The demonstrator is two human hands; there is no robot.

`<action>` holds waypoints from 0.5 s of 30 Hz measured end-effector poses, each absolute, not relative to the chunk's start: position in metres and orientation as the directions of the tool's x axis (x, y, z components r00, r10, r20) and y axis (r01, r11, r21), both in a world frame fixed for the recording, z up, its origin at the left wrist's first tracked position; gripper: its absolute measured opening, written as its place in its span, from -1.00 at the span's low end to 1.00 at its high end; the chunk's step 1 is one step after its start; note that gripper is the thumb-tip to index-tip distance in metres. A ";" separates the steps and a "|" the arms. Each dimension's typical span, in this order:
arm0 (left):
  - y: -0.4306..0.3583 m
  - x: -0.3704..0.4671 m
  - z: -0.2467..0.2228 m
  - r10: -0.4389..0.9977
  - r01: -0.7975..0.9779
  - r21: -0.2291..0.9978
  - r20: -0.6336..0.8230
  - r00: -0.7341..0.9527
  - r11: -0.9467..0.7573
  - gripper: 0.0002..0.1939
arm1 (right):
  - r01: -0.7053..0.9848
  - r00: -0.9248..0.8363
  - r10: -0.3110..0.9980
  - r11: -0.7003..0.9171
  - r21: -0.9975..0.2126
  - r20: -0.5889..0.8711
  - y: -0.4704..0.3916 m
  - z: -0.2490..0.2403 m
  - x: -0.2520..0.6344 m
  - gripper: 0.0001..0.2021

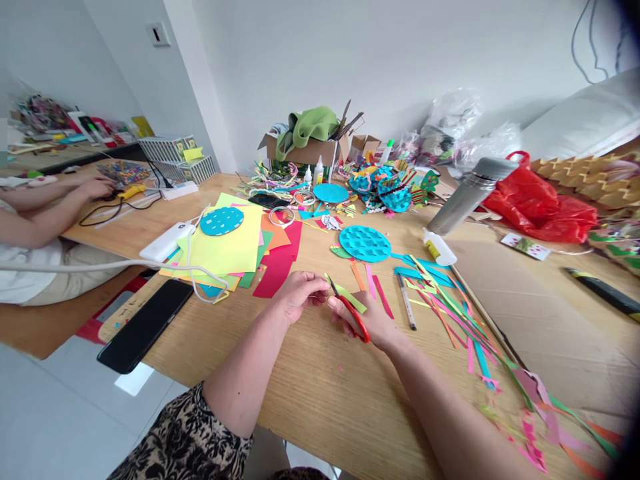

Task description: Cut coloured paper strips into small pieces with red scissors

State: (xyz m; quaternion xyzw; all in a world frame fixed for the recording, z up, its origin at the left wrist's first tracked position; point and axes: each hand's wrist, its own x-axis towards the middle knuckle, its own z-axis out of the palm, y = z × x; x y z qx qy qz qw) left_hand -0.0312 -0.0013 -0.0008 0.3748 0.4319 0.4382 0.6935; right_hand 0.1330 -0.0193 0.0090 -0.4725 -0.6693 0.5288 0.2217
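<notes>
Head view: right hand point(373, 320) grips scissors point(350, 312); left hand point(297, 293) pinches green strip point(350, 297).

A black phone point(144, 325) is lying at eight o'clock on the wooden table point(320, 393), with a stack of coloured paper point(235, 250) sitting at ten o'clock. A steel flask point(470, 195) is leaning at two o'clock beside a red plastic bag point(543, 203). Loose paper strips point(450, 310) are spreading toward four o'clock, and a cardboard box point(307, 150) is standing at twelve.
</notes>
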 end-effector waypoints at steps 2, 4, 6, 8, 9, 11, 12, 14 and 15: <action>-0.001 -0.031 -0.001 0.925 -0.290 0.893 -0.271 0.266 0.345 -0.82 | 0.388 -0.454 0.870 -0.005 -0.922 -0.196 -0.019 0.007 0.133 -0.50; -0.001 -0.030 0.000 0.926 -0.295 0.890 -0.276 0.256 0.347 -0.82 | 0.381 -0.454 0.871 -0.002 -0.925 -0.189 -0.018 0.004 0.133 -0.50; -0.001 -0.030 0.001 0.931 -0.304 0.889 -0.278 0.235 0.343 -0.83 | 0.378 -0.454 0.873 0.007 -0.926 -0.178 -0.018 0.003 0.133 -0.50; -0.001 -0.030 0.001 0.935 -0.316 0.887 -0.277 0.220 0.337 -0.83 | 0.375 -0.450 0.877 0.015 -0.927 -0.168 -0.018 0.002 0.133 -0.51; -0.001 -0.030 0.002 0.937 -0.321 0.886 -0.276 0.216 0.335 -0.84 | 0.375 -0.447 0.878 0.014 -0.927 -0.168 -0.018 0.003 0.133 -0.52; -0.001 -0.030 0.002 0.938 -0.323 0.885 -0.278 0.210 0.334 -0.84 | 0.381 -0.448 0.877 0.010 -0.924 -0.175 -0.019 0.005 0.133 -0.52; -0.001 -0.030 0.002 0.938 -0.322 0.886 -0.278 0.207 0.334 -0.84 | 0.387 -0.454 0.873 0.013 -0.922 -0.179 -0.019 0.006 0.133 -0.51; -0.001 -0.030 0.002 0.938 -0.316 0.889 -0.277 0.207 0.332 -0.84 | 0.397 -0.475 0.860 0.022 -0.917 -0.185 -0.019 0.009 0.134 -0.50; -0.001 -0.031 0.001 0.938 -0.309 0.892 -0.276 0.208 0.331 -0.85 | 0.400 -0.488 0.852 0.027 -0.916 -0.188 -0.019 0.010 0.134 -0.50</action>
